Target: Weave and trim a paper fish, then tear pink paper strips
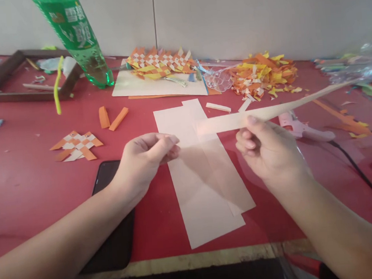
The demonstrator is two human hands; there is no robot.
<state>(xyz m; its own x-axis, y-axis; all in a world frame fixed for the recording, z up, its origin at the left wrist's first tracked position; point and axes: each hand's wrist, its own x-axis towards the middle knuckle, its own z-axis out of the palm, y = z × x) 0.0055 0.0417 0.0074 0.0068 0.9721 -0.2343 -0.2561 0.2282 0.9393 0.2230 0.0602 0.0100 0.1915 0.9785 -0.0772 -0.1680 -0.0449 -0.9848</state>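
Observation:
Between the thumb and fingers of my right hand point(265, 144) is a long white paper strip point(226, 121), raised over the table. One end of it points toward my left hand point(150, 153), the other reaches off to the upper right. My left hand is closed, thumb against fingers, with nothing showing in it, apart from the strip's end. Below both hands lie white paper sheets point(196, 190), partly overlapping. A small orange-and-white woven paper piece point(78, 143) rests to the left, near two folded orange strips point(118, 119).
A green bottle point(78, 40) stands at the back left beside a brown frame point(15, 98). Behind are woven paper strips point(160, 62) and a heap of orange and yellow pieces point(261, 75). A pink glue gun point(307, 130) lies right; a black phone point(116, 239) lies under my left forearm.

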